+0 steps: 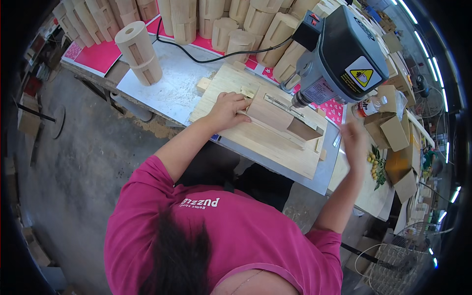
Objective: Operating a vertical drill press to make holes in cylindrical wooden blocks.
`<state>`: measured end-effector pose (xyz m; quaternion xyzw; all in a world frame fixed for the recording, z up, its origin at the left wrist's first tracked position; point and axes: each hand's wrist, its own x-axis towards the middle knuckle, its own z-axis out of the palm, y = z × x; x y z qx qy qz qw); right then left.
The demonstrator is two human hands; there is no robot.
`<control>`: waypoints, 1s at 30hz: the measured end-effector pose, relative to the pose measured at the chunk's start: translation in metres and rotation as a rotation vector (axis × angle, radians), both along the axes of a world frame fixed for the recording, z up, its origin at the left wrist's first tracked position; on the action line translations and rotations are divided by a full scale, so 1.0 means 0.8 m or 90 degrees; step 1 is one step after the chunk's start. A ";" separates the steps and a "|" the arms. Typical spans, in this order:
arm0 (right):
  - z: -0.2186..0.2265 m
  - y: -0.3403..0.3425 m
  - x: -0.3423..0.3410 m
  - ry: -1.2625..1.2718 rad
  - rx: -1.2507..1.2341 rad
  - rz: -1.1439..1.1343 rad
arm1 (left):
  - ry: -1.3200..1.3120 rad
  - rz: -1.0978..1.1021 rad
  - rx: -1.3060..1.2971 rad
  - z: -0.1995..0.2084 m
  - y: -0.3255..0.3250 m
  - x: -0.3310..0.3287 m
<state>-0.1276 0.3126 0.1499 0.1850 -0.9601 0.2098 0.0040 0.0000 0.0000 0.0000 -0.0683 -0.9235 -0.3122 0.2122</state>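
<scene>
Workshop scene, seen from above: metal-topped bench (pixel 162 83) dusted with sawdust, bare concrete floor (pixel 83 162) below, cardboard boxes (pixel 393 132) to the right. One drill press (pixel 339 56) over one pale wooden jig board (pixel 265 142). One wooden block (pixel 270 115) on that board under the drill bit, pinned by left hand (pixel 227 110), fingers pressed flat along its edge. Right hand (pixel 355 140) raised beside the press, blurred, finger state impossible to tell. One grooved wooden cylinder (pixel 139 53) alone at left; over a dozen more (pixel 231 22) ranked behind.

i see a bright, evenly lit view; ceiling strip lights (pixel 428 49) glare upper right, edges bend and darken, right hand (pixel 355 140) motion-blurred.
</scene>
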 end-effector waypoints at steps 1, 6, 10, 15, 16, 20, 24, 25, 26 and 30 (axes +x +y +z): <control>0.008 0.032 -0.030 0.203 -0.199 0.082 | 0.007 -0.009 -0.003 0.004 0.004 -0.003; 0.142 -0.067 -0.020 0.188 -0.350 -0.011 | -0.001 -0.016 -0.003 0.003 0.000 -0.003; 0.120 -0.094 -0.032 0.343 -0.278 0.064 | -0.005 -0.012 -0.007 -0.004 -0.001 -0.002; 0.110 -0.082 0.053 0.456 -0.253 0.081 | 0.019 -0.020 -0.002 -0.006 0.001 -0.005; 0.097 -0.076 0.066 0.459 -0.255 0.100 | 0.013 -0.018 0.000 -0.005 0.000 -0.003; 0.042 -0.073 0.105 0.449 -0.288 0.113 | 0.000 -0.013 -0.005 -0.001 0.000 -0.002; -0.020 -0.068 0.111 0.381 -0.354 0.084 | 0.015 -0.013 -0.008 0.001 0.000 -0.002; -0.037 -0.067 0.107 0.377 -0.366 0.098 | 0.011 -0.012 -0.009 0.002 0.001 -0.002; -0.055 -0.069 0.101 0.378 -0.365 0.097 | 0.007 -0.011 -0.011 0.002 0.002 -0.003; -0.089 -0.081 0.084 0.441 -0.389 0.119 | 0.017 -0.010 -0.015 -0.001 0.001 -0.003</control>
